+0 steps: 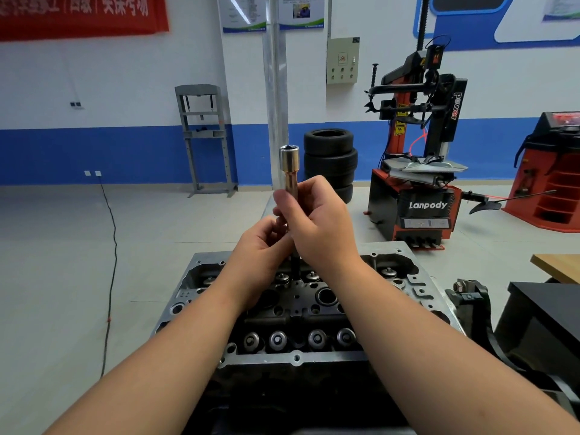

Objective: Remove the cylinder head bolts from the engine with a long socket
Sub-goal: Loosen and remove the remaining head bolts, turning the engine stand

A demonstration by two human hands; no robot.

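Both hands raised together above the engine, at centre of view. Right hand [317,218] curled round the lower part of a long chrome socket [289,166], thumb and fingers wrapped on its shaft; socket held upright, open end upward, its top clear of the fingers. Left hand [262,246] just below and touching the right, fingertips pinching at the base of the socket, where a dark bolt shank [295,265] hangs straight down from between the two hands. Whether the left fingers pinch the bolt itself or the socket's foot: cannot tell, the right hand hides the join. Lower end of the shank sits just over the middle of the grey metal cylinder head [392,251]; contact with the head not clear.

Cylinder head lies flat beneath the forearms, valve springs and retainers in two rows, round ports between them.

Beyond: stack of black tyres [329,155] against the blue-and-white wall, red and black tyre-changing machine [420,196] to the right, grey steel press frame [204,136] to the left, black cable [111,246] trailing across the pale floor
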